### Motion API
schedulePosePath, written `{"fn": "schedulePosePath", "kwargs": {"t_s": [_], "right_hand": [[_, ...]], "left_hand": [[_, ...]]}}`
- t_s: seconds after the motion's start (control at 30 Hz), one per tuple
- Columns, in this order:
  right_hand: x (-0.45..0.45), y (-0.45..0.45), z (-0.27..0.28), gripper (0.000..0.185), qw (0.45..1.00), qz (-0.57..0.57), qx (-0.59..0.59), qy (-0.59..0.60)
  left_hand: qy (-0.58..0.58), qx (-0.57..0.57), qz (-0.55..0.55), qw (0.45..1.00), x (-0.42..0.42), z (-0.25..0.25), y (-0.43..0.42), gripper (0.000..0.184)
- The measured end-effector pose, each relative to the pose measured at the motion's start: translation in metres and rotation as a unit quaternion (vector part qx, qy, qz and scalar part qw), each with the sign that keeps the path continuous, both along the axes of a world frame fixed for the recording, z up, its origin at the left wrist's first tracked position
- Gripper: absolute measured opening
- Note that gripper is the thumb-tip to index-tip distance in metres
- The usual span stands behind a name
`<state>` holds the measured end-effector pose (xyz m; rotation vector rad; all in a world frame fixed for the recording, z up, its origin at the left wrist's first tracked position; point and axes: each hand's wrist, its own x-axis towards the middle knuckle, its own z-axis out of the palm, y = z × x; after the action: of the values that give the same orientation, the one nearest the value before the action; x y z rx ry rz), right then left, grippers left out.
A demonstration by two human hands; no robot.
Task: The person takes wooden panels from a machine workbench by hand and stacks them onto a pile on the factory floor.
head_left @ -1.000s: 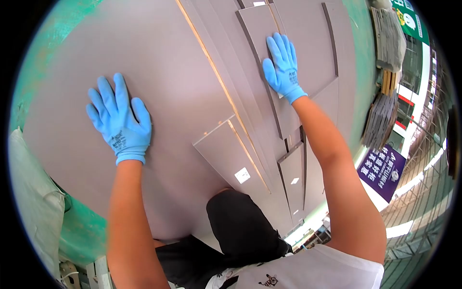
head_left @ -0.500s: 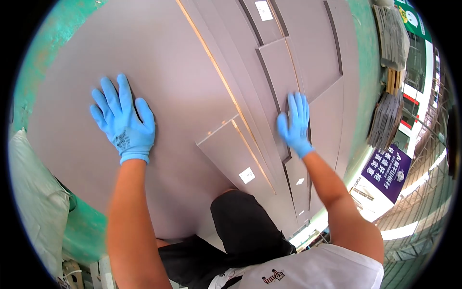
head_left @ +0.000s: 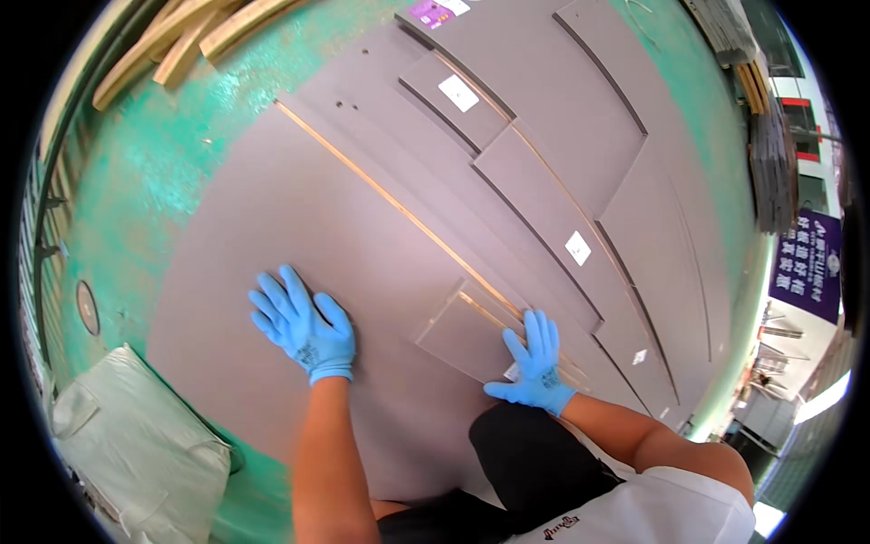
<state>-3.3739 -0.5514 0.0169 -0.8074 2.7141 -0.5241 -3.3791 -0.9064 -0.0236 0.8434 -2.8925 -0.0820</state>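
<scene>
My left hand (head_left: 304,325), in a blue glove, lies flat with fingers stretched on a large grey-brown panel (head_left: 272,218). To its right, a small panel (head_left: 458,340) of the same colour rests on the large one, with a pale wood-coloured strip near its long edge. My right hand (head_left: 536,367), gloved alike, is spread over the lower right part of this small panel. It partly covers a white label there. Neither hand has its fingers wrapped round anything.
Several overlapping boards lie to the right, among them a narrow board (head_left: 544,222) with a white label. Wooden beams (head_left: 181,45) lie on the green floor (head_left: 127,172) at the upper left. A pale covered bundle (head_left: 145,444) stands at lower left; stacked sheets (head_left: 773,172) stand far right.
My right hand has moved from the narrow boards on the right down onto the small panel. The left hand stays flat on the large panel. The camera view has shifted, showing the beams.
</scene>
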Motion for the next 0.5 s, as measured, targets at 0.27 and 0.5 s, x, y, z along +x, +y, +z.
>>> {"fn": "schedulePosePath", "kwargs": {"t_s": [0.27,0.5], "right_hand": [[0.009,-0.009,-0.005,0.054,0.994,-0.025,-0.008,0.101],[0.013,-0.010,-0.007,0.058,0.994,-0.038,0.017,0.100]], "left_hand": [[-0.003,0.015,0.015,1.000,0.003,0.004,0.002,0.063],[0.160,0.222,-0.028,0.961,0.040,0.010,-0.024,0.063]]}}
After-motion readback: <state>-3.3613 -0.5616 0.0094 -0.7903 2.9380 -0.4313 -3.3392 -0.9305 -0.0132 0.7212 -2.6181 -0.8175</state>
